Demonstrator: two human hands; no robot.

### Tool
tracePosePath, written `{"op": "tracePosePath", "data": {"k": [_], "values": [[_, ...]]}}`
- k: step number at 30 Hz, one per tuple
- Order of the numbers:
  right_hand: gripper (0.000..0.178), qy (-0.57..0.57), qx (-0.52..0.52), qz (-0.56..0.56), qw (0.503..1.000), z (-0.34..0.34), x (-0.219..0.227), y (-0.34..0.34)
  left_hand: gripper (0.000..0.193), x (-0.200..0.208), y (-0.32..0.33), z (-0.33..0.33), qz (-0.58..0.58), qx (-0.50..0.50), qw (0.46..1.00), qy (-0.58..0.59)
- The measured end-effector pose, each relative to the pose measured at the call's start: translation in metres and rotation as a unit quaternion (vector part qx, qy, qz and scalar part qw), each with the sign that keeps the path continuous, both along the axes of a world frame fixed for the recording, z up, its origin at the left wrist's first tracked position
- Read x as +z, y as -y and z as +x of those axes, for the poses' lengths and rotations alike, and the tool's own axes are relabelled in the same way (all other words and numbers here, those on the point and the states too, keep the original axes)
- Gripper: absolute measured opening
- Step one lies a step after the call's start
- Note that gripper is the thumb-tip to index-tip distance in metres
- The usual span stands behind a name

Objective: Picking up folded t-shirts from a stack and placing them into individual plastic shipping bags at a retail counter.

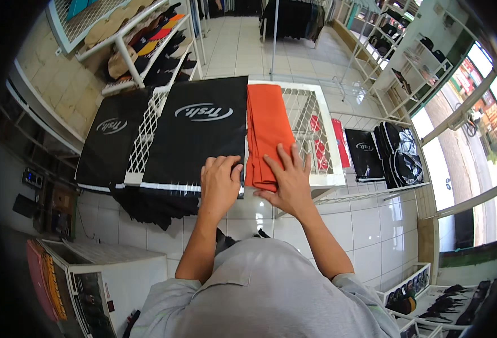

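Note:
A folded orange cloth garment [268, 124] lies lengthwise on a white mesh-topped table [310, 90]. My right hand [289, 183] rests on its near right part, fingers spread. Beside it on the left is a flat black plastic bag [200, 135] with a white printed logo. My left hand [221, 180] lies on the bag's near right corner, its fingers bent and close together; whether they pinch the bag's edge I cannot make out. Another black bag [110, 141] of the same kind lies farther left, across a strip of bare mesh.
Caps fill a white shelf [147, 50] at the far left. Black packages [397, 155] and a red item [340, 143] sit on a lower wire rack at right. Dark cloth [152, 205] hangs under the table's front edge. A white cabinet [136, 276] stands near left.

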State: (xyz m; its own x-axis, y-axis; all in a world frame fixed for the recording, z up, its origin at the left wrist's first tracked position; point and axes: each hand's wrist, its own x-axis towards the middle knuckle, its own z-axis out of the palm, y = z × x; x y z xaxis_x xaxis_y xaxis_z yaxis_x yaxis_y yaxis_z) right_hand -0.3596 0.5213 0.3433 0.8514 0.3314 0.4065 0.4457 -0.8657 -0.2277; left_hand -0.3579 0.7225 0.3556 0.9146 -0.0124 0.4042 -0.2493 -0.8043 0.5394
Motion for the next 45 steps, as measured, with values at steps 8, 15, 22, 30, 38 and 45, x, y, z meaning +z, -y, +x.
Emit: {"op": "tracePosePath", "data": {"k": [8, 15, 22, 30, 38, 45], "values": [[0.076, -0.025, 0.065, 0.024, 0.997, 0.008, -0.007, 0.018, 0.031, -0.012, -0.094, -0.03, 0.09, 0.071, 0.993, -0.037], [0.071, -0.039, 0.095, 0.03, 0.994, 0.019, -0.008, 0.034, 0.037, 0.0, -0.111, -0.038, 0.063, 0.033, 0.995, -0.076], [0.073, -0.023, 0.011, 0.105, 0.994, 0.022, -0.002, 0.012, 0.028, 0.001, -0.121, -0.032, 0.053, -0.003, 0.998, -0.038], [0.043, 0.117, -0.094, 0.372, 0.916, 0.004, 0.038, 0.015, 0.017, 0.003, -0.14, -0.006, 0.017, -0.076, 0.995, -0.056], [0.036, 0.208, -0.117, 0.424, 0.874, -0.044, 0.062, 0.006, 0.029, -0.005, -0.116, 0.017, -0.048, -0.153, 0.987, -0.03], [0.04, 0.168, -0.158, 0.423, 0.876, -0.123, 0.025, -0.012, 0.026, -0.019, -0.161, 0.029, -0.018, -0.197, 0.98, -0.016]]}}
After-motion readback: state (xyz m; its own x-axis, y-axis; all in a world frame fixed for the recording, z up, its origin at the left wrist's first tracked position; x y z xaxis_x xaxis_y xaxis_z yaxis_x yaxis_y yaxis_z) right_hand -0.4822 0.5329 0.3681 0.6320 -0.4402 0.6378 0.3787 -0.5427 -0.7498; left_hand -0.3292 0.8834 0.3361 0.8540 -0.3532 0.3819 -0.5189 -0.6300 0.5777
